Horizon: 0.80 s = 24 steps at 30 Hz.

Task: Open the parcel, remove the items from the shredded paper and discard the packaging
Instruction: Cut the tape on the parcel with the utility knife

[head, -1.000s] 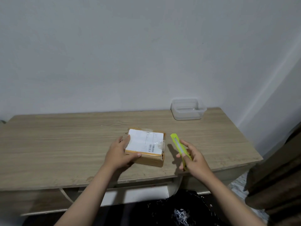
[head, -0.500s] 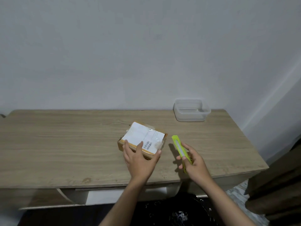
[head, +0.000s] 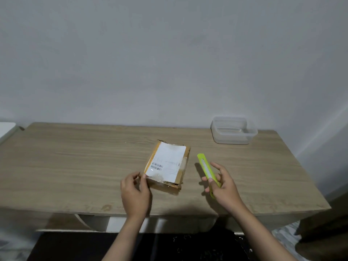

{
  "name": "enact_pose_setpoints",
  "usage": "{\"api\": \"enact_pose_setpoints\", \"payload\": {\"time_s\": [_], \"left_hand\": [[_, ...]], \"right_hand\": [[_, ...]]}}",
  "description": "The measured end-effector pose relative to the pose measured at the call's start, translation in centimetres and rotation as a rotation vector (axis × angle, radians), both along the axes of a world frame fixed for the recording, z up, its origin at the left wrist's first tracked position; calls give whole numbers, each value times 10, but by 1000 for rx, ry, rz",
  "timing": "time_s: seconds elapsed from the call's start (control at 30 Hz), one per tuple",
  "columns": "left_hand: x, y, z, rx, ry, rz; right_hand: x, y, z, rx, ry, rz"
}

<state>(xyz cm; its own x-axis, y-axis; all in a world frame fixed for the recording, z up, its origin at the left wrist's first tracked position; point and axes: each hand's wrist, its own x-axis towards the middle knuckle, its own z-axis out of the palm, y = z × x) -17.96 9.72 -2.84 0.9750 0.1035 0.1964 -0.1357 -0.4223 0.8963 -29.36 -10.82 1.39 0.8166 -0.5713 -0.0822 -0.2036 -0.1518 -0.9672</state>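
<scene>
Parcel (head: 166, 164) sealed on table (head: 75, 166), clear tub (head: 233, 132) apart

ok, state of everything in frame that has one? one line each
parcel: sealed, taped, label up, flat on the desk
utility knife: in the right hand, no blade visible, clear of the parcel
left hand: holding nothing, fingertips at the parcel's near-left corner
plastic container: lidless, looks empty, at the desk's far right

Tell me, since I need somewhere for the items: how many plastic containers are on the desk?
1. The clear plastic container sits at the desk's far right corner, beyond the parcel.
</scene>
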Motion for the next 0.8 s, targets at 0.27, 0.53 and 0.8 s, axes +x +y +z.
{"api": "enact_pose_setpoints", "payload": {"time_s": [0.27, 0.53, 0.8], "left_hand": [[-15, -61, 4, -49, 189, -243], [49, -32, -22, 62, 112, -293], [56, -37, -33, 139, -1, -225]], "right_hand": [[31, -16, -12, 86, -16, -81], [94, -64, -28, 81, 35, -190], [152, -103, -38, -223, 200, -78]]}}
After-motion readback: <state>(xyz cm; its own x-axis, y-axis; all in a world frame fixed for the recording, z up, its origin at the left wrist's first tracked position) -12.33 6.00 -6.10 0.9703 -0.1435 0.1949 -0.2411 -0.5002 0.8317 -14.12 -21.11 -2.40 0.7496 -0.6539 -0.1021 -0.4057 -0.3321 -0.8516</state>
